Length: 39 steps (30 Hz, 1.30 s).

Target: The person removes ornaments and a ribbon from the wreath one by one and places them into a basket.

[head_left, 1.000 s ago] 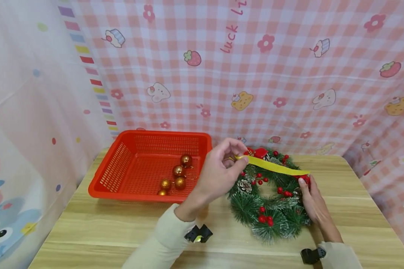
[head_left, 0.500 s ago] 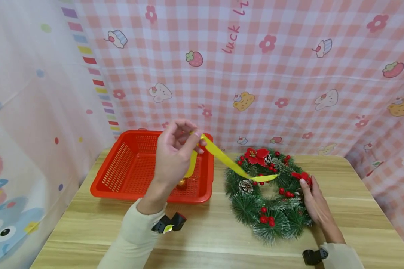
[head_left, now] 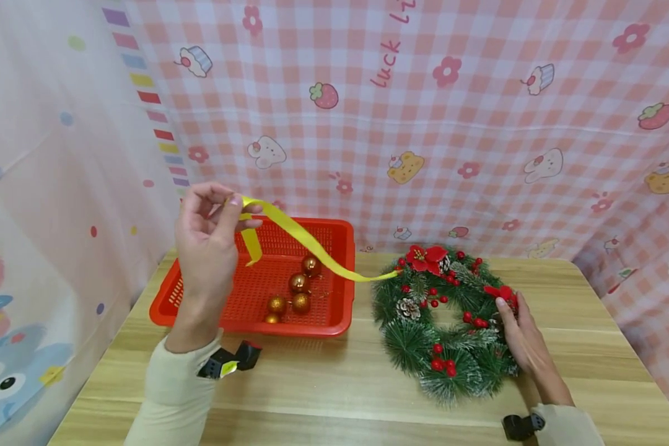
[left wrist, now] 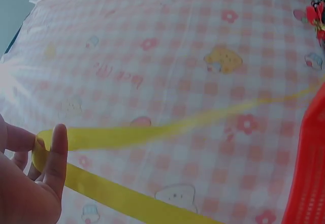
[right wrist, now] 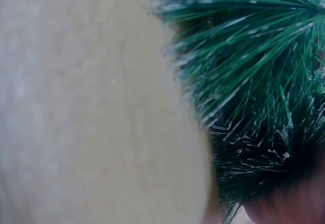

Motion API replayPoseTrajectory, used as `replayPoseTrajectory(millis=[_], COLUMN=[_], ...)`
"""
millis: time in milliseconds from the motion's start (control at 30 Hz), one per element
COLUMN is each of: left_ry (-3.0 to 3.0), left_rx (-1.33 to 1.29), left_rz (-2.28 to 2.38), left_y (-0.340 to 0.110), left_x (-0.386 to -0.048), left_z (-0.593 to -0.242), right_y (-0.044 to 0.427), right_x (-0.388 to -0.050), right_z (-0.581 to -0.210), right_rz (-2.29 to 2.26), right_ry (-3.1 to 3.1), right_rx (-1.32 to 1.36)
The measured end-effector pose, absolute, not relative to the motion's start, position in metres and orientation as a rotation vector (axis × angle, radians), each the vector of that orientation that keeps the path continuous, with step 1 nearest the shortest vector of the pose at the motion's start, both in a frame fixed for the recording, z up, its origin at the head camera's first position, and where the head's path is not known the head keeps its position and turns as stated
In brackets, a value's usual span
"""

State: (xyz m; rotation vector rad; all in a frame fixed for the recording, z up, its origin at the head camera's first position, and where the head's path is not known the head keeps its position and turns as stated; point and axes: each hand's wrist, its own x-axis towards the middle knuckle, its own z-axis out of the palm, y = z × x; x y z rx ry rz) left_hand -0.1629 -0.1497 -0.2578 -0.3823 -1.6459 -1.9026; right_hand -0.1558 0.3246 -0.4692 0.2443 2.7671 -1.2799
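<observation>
My left hand (head_left: 206,248), raised over the left part of the red basket (head_left: 342,310), pinches a yellow ribbon (head_left: 298,230) between thumb and fingers. One short end hangs down above the basket; the long part stretches right, its far end by the wreath's upper left edge. In the left wrist view the ribbon (left wrist: 114,137) loops round the fingertips. On the table lies a green wreath (head_left: 407,344) with red flowers, berries and pinecones. My right hand (head_left: 526,341) grips its right side, thumb beside a red flower (head_left: 500,293); the fingers beneath are mostly hidden.
Several golden balls (head_left: 299,283) lie in the right half of the basket. The wooden table (head_left: 323,390) ends at a pink checked cloth (head_left: 357,136) behind it. A pale curtain (head_left: 39,186) hangs at the left.
My left hand has drawn the ribbon leftward from over the wreath to above the basket. The ribbon's far end has left the area by my right hand, which stays on the wreath.
</observation>
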Motion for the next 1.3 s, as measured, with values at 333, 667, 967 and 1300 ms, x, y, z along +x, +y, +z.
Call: replayPoseTrajectory(millis=[333,667,967,1300], left_ry=[-1.590,-1.572,-1.642,-1.834], left_rx=[-0.192,-0.075,-0.016,0.008], left_rz=[-1.847,-1.799,-1.754,-1.714], left_y=[-0.185,-0.209,-0.229,-0.230], left_x=[-0.167,-0.169,-0.168,-0.169], left_z=[-0.264,-0.266,-0.275,-0.286], right_y=[0.327,0.325,0.325,0.325], right_x=[-0.157,-0.156,-0.154,-0.154], right_z=[-0.469,-0.469,-0.470,-0.470], right_rz=[-1.244,-1.278,-1.252,-1.249], right_ry=[2.765,2.771,2.765,2.760], right_rx=[0.265,0.241,0.241,0.244])
